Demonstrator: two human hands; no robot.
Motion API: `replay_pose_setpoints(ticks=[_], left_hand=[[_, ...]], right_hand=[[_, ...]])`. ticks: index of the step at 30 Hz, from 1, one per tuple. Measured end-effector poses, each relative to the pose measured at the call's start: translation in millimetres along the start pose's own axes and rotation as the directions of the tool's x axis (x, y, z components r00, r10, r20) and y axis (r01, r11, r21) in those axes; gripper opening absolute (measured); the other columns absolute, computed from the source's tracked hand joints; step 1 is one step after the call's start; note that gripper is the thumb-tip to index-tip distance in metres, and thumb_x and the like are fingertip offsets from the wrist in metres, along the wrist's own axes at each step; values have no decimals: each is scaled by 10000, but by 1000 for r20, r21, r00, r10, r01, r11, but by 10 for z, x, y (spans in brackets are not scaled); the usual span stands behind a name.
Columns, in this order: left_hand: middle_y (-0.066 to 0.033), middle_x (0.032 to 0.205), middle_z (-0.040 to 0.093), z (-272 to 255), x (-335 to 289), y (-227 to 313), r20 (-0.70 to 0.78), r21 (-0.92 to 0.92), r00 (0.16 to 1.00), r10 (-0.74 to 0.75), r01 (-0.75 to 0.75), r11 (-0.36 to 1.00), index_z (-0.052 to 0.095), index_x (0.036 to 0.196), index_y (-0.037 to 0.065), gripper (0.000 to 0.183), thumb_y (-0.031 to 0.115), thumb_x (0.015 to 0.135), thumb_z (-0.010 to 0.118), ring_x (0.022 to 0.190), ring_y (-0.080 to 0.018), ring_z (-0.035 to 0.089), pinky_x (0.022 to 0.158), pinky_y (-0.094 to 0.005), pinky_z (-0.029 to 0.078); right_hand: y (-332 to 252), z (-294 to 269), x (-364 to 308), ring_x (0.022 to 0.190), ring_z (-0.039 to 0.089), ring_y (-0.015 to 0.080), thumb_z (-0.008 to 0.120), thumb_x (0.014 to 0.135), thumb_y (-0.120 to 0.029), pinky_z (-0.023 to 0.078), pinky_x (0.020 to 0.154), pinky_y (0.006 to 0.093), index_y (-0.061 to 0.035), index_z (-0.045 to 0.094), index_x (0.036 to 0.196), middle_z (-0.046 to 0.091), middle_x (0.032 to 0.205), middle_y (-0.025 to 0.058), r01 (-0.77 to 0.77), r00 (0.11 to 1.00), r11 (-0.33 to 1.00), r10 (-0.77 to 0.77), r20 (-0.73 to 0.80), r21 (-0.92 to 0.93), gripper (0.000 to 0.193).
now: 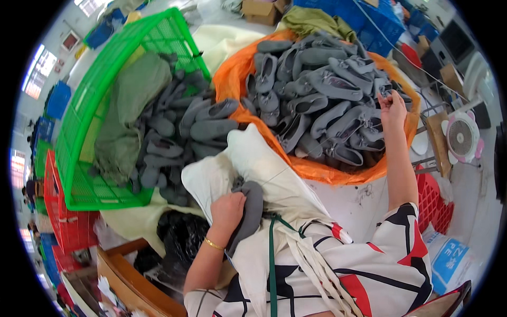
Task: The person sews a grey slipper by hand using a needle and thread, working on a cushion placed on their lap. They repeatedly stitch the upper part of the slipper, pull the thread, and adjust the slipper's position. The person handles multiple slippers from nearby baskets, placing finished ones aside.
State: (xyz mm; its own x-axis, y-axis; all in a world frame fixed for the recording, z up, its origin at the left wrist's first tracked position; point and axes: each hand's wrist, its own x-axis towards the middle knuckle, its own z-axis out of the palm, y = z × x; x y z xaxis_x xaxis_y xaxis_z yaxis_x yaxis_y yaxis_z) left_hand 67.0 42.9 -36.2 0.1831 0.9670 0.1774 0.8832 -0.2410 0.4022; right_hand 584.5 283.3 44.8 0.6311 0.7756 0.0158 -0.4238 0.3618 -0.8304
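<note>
The left hand [228, 210] clenches 1 grey shoe [250, 211] at 6 o'clock. At 2 o'clock the right hand [392, 108] pinches a thread [317, 153] running taut from that shoe; it could snag the shoes piled in the orange bag [240, 74].

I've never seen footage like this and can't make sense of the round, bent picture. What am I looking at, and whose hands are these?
It is one picture from a wide fisheye camera worn on a person's head, looking down, so straight edges bend. The two arms are the wearer's own. The left hand grips a grey shoe on a cream cloth over the lap. The right hand is raised, pinching something small, apparently the thread running from the shoe. Ahead lies a pile of grey shoes on an orange sheet; more fill a green crate on the left.
</note>
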Motion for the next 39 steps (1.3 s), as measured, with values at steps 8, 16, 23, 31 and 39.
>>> replay_pose_setpoints(ticks=[8,16,23,31,39], left_hand=[[-70,827,571,-99,56,116,-15,119,990,140,-137,983,633,722,98,82,114,745,710,823,-292,585,653,-406,505],[-122,739,626,21,-53,63,8,-486,969,-248,221,846,665,795,28,113,119,838,718,705,-280,615,648,-366,488],[-115,740,638,197,-158,-103,120,-572,927,-355,357,738,687,844,18,188,204,874,695,683,-224,607,644,-337,471],[34,786,647,414,-202,-137,225,-686,890,-396,433,584,703,902,9,125,132,893,720,718,-45,544,653,-213,445],[39,797,654,451,-222,-240,286,-763,851,-440,481,433,714,926,10,144,152,915,698,702,-37,537,635,-208,436]], right_hand=[[-746,571,126,645,523,114,560,996,-90,566,898,438,-10,557,987,536,739,30,372,927,924,-364,96,-91,80],[-400,610,-477,721,596,92,577,1002,-154,485,691,245,-26,606,1032,627,812,19,543,806,752,-342,483,-373,135],[727,770,-2414,817,636,246,632,906,-57,510,710,314,-18,626,1007,621,908,91,734,101,612,329,939,-294,108],[1335,644,-3219,853,634,261,677,826,-169,498,646,405,-88,590,823,562,802,74,887,-233,461,415,879,17,119],[879,840,-3438,774,666,339,627,876,-508,520,666,449,-42,664,854,665,832,127,909,-82,321,764,641,-266,469]])
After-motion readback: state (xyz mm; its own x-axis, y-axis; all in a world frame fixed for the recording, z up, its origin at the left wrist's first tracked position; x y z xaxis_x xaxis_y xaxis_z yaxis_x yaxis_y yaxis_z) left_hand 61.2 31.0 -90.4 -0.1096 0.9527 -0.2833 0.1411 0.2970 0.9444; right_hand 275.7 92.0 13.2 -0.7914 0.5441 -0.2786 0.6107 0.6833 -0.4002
